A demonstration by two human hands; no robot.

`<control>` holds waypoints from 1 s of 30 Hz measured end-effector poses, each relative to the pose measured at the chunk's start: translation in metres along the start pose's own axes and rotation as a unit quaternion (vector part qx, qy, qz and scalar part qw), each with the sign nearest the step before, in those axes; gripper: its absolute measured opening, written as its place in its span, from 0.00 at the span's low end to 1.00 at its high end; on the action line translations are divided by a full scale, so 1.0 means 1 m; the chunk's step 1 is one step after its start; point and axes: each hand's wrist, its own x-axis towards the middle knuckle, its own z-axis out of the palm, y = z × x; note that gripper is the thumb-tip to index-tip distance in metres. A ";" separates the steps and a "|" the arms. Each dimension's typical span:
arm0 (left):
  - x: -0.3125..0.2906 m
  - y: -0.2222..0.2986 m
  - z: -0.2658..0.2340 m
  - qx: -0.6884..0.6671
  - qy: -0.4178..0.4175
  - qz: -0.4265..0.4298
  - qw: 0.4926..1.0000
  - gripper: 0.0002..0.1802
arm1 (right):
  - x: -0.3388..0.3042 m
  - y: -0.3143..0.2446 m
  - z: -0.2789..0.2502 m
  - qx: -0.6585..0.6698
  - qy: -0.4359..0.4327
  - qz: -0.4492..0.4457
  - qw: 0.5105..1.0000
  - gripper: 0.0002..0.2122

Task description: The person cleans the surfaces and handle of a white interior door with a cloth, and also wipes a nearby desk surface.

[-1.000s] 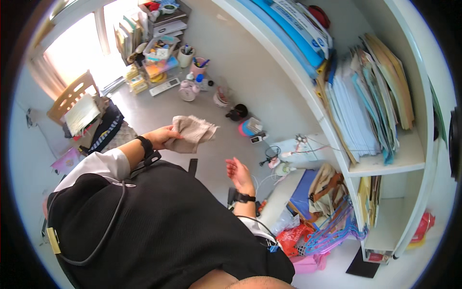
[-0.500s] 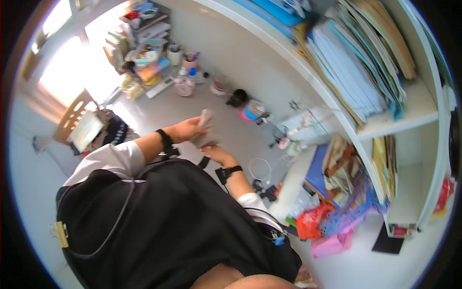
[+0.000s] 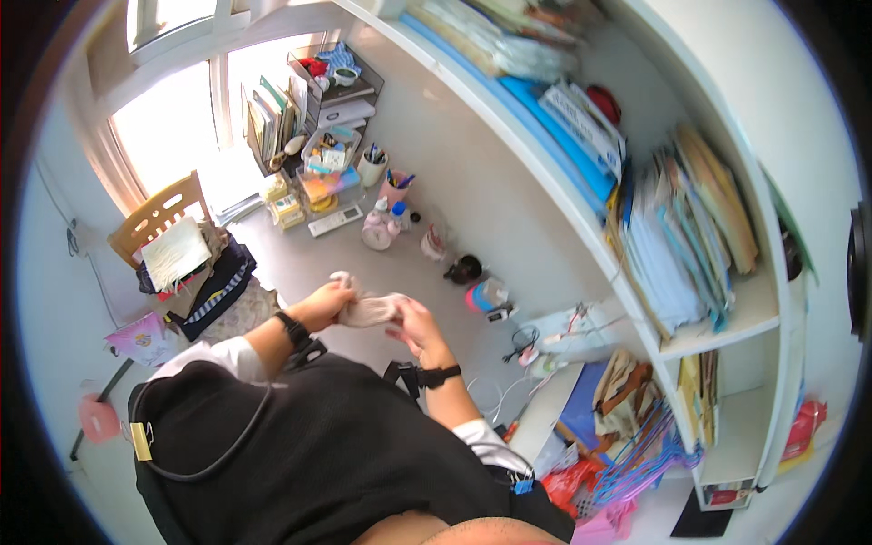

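Cloth is bunched above the worktop, left hand fingers pinching its nine o'clock end, right hand apparently pinching three o'clock; slack on either side could let it drop.

Daylight is pouring through the window at upper left, with a wooden chair just below! Grey table across the middle, pale wall above, white shelves bending down the right side!
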 end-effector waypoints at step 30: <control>-0.132 0.055 -0.244 -0.206 0.056 0.249 0.945 0.22 | 0.116 0.024 0.312 0.061 -0.331 0.140 0.931 0.23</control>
